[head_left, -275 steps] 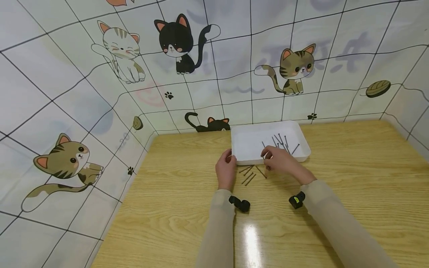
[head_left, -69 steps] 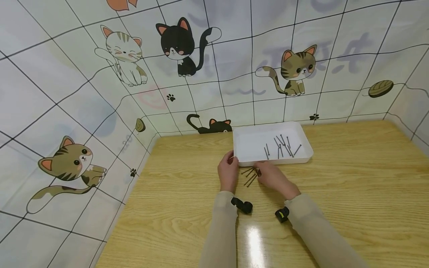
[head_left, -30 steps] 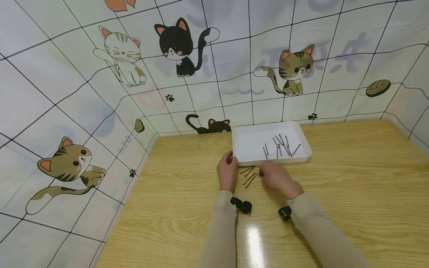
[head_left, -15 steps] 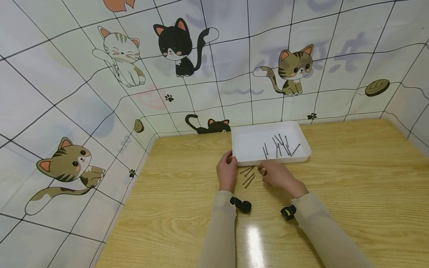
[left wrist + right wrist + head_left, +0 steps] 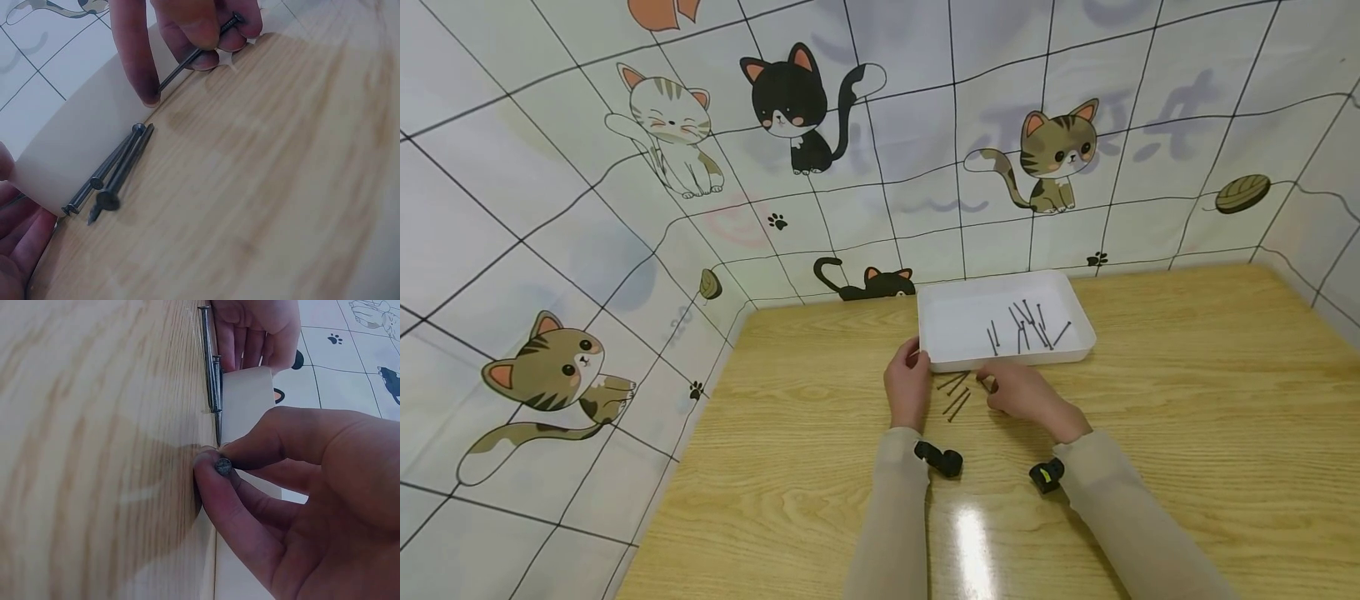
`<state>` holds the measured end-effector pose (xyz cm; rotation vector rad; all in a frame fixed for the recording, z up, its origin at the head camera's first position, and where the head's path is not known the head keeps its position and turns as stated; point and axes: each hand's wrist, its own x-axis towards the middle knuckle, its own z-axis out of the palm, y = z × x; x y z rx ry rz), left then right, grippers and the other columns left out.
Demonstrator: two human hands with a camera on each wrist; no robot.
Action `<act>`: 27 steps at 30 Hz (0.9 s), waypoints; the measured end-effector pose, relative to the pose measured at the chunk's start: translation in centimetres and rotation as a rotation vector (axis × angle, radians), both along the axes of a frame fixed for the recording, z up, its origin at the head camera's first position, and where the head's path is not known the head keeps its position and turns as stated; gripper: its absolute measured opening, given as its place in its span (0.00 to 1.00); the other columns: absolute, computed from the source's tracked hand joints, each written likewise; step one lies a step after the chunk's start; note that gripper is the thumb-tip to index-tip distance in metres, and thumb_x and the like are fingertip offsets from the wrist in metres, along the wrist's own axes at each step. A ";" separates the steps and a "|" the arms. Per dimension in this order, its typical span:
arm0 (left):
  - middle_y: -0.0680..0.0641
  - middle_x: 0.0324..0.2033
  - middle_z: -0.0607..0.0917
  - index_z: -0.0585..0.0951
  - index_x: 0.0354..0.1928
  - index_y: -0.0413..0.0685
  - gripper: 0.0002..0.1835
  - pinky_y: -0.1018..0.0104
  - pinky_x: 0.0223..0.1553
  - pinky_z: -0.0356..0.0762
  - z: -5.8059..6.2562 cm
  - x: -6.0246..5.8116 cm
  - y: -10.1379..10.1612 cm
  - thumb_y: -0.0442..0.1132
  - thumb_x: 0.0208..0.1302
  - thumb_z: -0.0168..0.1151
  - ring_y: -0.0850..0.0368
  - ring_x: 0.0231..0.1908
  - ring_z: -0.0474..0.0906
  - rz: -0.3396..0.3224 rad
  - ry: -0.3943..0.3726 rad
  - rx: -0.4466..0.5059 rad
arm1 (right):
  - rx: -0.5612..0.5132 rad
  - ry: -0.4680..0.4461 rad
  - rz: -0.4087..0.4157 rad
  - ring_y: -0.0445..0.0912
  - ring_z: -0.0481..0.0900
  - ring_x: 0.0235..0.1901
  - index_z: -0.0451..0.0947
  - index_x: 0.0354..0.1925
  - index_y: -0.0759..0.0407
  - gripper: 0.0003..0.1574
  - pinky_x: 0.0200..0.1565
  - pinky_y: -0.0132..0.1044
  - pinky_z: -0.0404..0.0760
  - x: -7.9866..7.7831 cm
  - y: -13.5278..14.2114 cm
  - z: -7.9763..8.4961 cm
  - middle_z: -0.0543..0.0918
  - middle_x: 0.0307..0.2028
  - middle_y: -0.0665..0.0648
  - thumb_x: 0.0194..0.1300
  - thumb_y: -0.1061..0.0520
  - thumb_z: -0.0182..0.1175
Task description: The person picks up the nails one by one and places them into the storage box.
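A white tray (image 5: 958, 329) sits against the back wall, with several dark nails (image 5: 1030, 325) lying in its right half. My left hand (image 5: 908, 385) holds the tray's front left corner; the left wrist view shows its fingers (image 5: 25, 240) at the tray wall. Just in front of the tray, my right hand (image 5: 1022, 393) pinches one nail (image 5: 194, 59) between thumb and fingers, low over the table. In the right wrist view that nail's head (image 5: 223, 466) faces the camera. Several loose nails (image 5: 957, 402) lie on the table between both hands.
The wooden table (image 5: 775, 483) runs up to a wall covering (image 5: 917, 150) printed with cats and a grid. A small black device is strapped at each wrist, over the beige sleeves (image 5: 891, 508).
The right hand has come down from over the tray to the table before it. It now pinches a nail, pulled slightly right from the loose ones. The left hand stays at the corner.
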<state>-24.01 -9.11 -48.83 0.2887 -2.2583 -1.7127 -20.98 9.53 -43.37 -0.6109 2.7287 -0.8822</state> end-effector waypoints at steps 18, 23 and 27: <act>0.52 0.45 0.80 0.77 0.52 0.53 0.17 0.62 0.40 0.73 0.0 -0.1 0.0 0.43 0.60 0.53 0.63 0.40 0.75 0.000 0.024 0.004 | 0.013 -0.048 -0.008 0.47 0.72 0.30 0.72 0.50 0.65 0.24 0.29 0.39 0.71 -0.2 0.0 0.2 0.77 0.38 0.61 0.52 0.65 0.55; 0.53 0.45 0.80 0.77 0.52 0.54 0.17 0.63 0.40 0.73 -0.2 -0.2 0.0 0.43 0.60 0.54 0.65 0.39 0.75 0.002 0.018 0.001 | 0.022 -0.045 0.004 0.47 0.72 0.30 0.72 0.50 0.65 0.24 0.29 0.40 0.71 -0.4 0.0 0.1 0.77 0.38 0.60 0.51 0.65 0.56; 0.54 0.45 0.80 0.77 0.52 0.55 0.17 0.64 0.40 0.73 -0.1 -0.2 -0.1 0.44 0.60 0.54 0.66 0.39 0.75 0.002 0.008 0.000 | 0.029 -0.044 0.009 0.46 0.72 0.29 0.72 0.50 0.65 0.24 0.29 0.40 0.71 -0.4 -0.1 0.1 0.77 0.37 0.59 0.52 0.65 0.56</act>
